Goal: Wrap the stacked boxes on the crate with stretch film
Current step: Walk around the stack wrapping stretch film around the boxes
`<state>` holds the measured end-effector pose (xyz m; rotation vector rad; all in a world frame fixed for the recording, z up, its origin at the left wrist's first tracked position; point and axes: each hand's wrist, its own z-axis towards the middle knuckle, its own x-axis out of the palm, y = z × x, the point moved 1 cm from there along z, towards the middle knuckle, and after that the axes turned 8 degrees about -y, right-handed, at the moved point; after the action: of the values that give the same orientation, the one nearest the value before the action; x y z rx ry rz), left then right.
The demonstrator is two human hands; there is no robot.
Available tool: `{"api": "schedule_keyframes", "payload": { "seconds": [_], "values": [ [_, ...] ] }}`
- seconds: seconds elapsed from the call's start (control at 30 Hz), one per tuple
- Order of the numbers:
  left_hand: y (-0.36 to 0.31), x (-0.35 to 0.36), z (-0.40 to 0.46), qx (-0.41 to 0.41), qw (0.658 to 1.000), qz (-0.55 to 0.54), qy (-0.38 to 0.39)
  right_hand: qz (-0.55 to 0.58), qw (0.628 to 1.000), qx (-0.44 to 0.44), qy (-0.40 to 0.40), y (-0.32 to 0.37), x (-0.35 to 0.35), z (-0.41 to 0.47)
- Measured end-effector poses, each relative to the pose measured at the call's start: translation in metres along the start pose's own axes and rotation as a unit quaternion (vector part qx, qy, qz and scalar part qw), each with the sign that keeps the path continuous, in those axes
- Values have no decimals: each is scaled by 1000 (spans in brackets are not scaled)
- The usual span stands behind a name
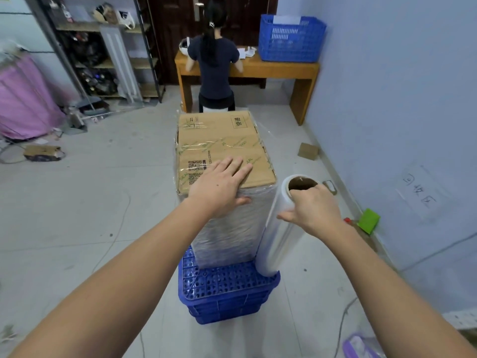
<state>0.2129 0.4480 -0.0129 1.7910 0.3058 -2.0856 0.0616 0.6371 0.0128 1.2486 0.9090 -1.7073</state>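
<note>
— What have your hands got hold of?

— My right hand [313,206] is at about 4 o'clock in view, and its grip is closed on the top end of the stretch film roll [280,228]: fingers hooked into the brown cardboard core, thumb pressed against the outside of the film. The roll stands nearly upright, its lower end down at the crate's top, just beside the near right corner of the boxes. My left hand [219,187] has no grip on anything; it lies flat with the fingers straight and spread on the near edge of the top box, the thumb hanging over onto the wrapped side.

— And the load itself?

— The stacked boxes [222,148] stand dead centre on an upturned blue crate [227,290] on the floor. Clear film already covers the side facing me.

— Anything readable on the top?

— Tape printed "SEAL" in green, repeated along the strips. Two QR codes sit by my left fingers, beside a line of small print too small to make out fully. There is a boxed pair of Chinese characters towards 12 o'clock.

— What's beyond?

— At 12 o'clock a person [215,58] in a dark top stands with their back to me at a wooden counter [278,69] carrying a blue basket [291,38]. At 3 o'clock, faint handwritten characters mark the wall [418,192].
</note>
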Motion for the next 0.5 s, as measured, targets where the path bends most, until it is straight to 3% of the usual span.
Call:
{"api": "schedule_keyframes", "payload": {
  "seconds": [0.3, 0.5],
  "values": [
    [-1, 1, 0, 3, 1000, 7, -6, 97, 984, -120, 84, -22, 1, -25],
    [-1, 3, 2, 3, 1000, 10, -11, 74, 976, -179, 95, -20, 11, -28]
  ]
}}
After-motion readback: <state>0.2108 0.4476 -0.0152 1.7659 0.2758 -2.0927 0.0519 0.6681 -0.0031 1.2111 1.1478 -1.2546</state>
